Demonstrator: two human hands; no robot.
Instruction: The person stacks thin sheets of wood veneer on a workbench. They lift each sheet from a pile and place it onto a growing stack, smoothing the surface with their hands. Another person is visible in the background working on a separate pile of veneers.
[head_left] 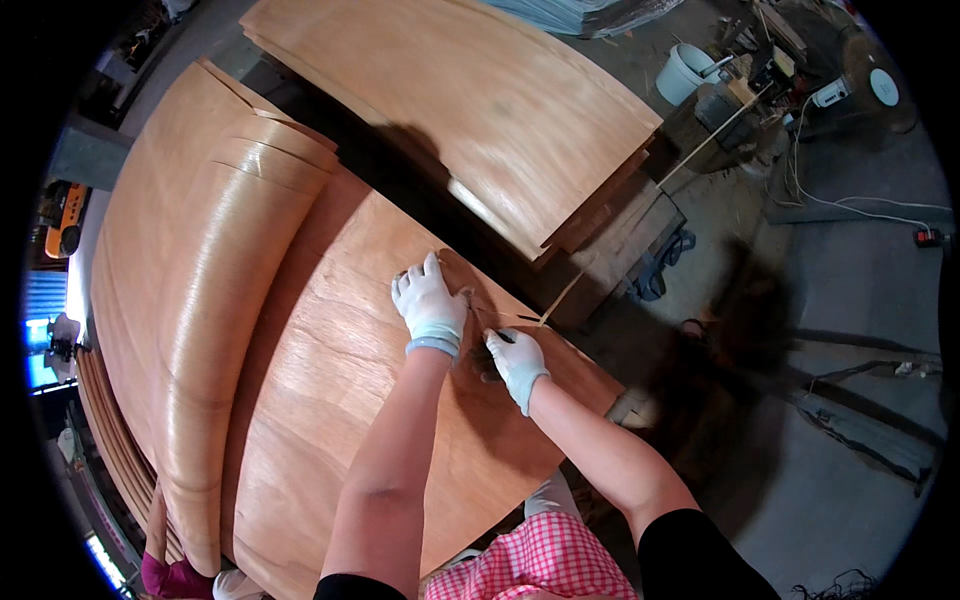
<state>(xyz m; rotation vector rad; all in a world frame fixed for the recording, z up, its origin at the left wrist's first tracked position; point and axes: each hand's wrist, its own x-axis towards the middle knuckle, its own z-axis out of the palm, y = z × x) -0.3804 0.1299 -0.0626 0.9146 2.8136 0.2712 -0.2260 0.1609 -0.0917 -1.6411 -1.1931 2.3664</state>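
My left hand (430, 305), in a white glove, lies open with its fingers spread on a reddish-brown wood veneer sheet (330, 330). My right hand (517, 362), also white-gloved, is closed just to the right of it, near the sheet's far edge. From its grip shows a bit of a small dark-handled tool (507, 337); its working end is hard to make out. A thin splinter-like veneer strip (562, 298) sticks out past the edge, just beyond my right hand. A dark slit shows in the sheet by that strip.
Left of my hands, several veneer sheets (215, 300) are folded over in a thick roll. Across a dark gap stands another veneer stack (470, 110). A white bucket (685, 73) and cables are at the far right. Another person's purple sleeve (175, 578) shows at the lower left.
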